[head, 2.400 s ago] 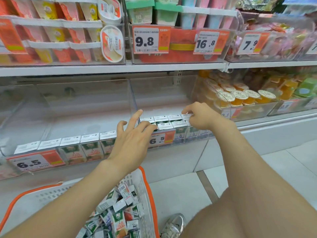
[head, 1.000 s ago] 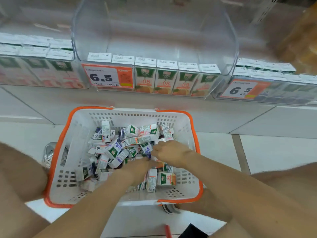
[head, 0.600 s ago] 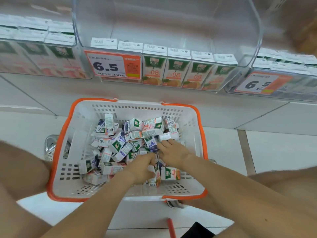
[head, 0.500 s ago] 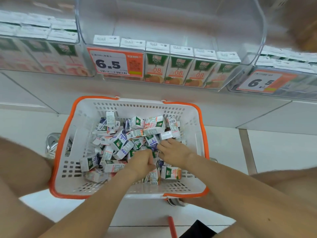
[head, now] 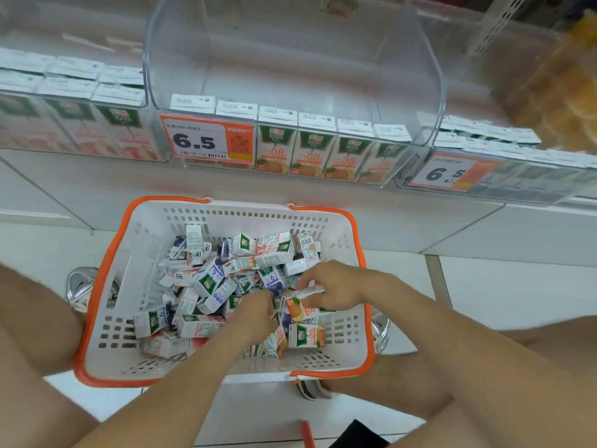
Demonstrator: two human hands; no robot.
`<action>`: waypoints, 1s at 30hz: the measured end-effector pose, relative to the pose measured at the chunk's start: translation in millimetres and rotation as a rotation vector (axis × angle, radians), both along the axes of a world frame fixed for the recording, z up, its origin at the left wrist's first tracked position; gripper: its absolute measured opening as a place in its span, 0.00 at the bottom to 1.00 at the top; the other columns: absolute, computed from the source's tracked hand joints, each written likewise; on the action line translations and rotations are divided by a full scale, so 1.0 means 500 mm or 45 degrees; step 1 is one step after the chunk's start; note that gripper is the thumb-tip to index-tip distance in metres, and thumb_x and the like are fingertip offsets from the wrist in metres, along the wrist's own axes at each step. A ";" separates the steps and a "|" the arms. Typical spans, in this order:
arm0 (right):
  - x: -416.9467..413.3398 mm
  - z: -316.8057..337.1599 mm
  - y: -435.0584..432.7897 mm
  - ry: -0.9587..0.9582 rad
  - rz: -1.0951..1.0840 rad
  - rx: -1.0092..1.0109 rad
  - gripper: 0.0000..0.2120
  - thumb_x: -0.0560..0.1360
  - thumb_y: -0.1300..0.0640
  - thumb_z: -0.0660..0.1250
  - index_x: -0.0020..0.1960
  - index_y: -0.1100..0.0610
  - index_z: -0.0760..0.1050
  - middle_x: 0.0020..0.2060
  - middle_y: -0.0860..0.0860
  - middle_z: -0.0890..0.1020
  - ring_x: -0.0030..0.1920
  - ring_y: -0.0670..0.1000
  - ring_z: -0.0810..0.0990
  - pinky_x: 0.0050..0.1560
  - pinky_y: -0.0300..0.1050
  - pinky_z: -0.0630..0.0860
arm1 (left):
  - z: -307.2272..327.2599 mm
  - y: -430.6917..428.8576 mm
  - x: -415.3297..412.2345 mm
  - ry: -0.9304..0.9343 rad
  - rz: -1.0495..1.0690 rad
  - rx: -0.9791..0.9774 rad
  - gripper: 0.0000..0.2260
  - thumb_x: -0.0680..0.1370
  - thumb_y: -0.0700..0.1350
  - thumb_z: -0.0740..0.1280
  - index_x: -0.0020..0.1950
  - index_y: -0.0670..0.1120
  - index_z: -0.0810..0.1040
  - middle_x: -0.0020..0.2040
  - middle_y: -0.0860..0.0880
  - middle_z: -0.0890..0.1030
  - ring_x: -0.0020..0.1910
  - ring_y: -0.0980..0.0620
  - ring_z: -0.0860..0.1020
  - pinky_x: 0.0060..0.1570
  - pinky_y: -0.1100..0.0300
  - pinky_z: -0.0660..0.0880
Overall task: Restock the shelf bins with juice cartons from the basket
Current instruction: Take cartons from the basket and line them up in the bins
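A white basket with an orange rim [head: 109,286] stands on the floor below the shelf, holding several small juice cartons [head: 210,279] in a loose heap. My right hand [head: 336,286] pinches an orange juice carton [head: 300,310] at the heap's right side. My left hand [head: 255,315] is curled down among the cartons beside it; what its fingers hold is hidden. Above, a clear shelf bin [head: 290,59] carries one front row of orange juice cartons [head: 323,153] with bare space behind.
Clear bins to the left [head: 74,124] and right [head: 504,169] hold rows of cartons behind 6.5 price tags [head: 206,140]. My bare knees flank the basket, and shoes [head: 77,286] show beside it. White floor tiles spread to the right.
Both hands left the shelf bins and dropped into the basket. In the last half second my right hand lifted an orange carton slightly from the heap, and my left hand shifted beside it.
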State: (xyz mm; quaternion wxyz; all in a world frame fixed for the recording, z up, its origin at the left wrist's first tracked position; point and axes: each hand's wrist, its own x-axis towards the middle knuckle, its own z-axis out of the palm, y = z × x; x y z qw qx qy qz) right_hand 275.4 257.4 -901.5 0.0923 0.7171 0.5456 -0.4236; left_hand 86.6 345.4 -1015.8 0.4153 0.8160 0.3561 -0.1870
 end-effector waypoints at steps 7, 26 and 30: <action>-0.020 0.173 0.014 -0.051 0.041 0.308 0.28 0.75 0.51 0.77 0.71 0.46 0.71 0.47 0.39 0.73 0.48 0.42 0.72 0.44 0.43 0.70 | 0.112 0.096 -0.027 -0.109 0.270 -0.179 0.09 0.68 0.41 0.78 0.37 0.45 0.78 0.35 0.46 0.72 0.32 0.50 0.70 0.35 0.60 0.68; -0.076 0.478 0.070 -0.321 0.033 1.116 0.18 0.66 0.37 0.72 0.53 0.43 0.83 0.30 0.45 0.79 0.32 0.45 0.77 0.35 0.46 0.77 | 0.646 0.191 -0.080 -1.084 0.375 0.220 0.07 0.74 0.39 0.76 0.45 0.52 0.88 0.42 0.50 0.87 0.42 0.47 0.85 0.45 0.51 0.81; -0.067 0.532 0.104 -0.351 -0.069 1.329 0.20 0.66 0.38 0.69 0.55 0.43 0.83 0.37 0.42 0.83 0.38 0.44 0.80 0.43 0.48 0.80 | 0.721 0.229 -0.088 -1.182 0.335 0.430 0.08 0.77 0.41 0.76 0.51 0.54 0.87 0.45 0.56 0.88 0.43 0.56 0.85 0.44 0.63 0.81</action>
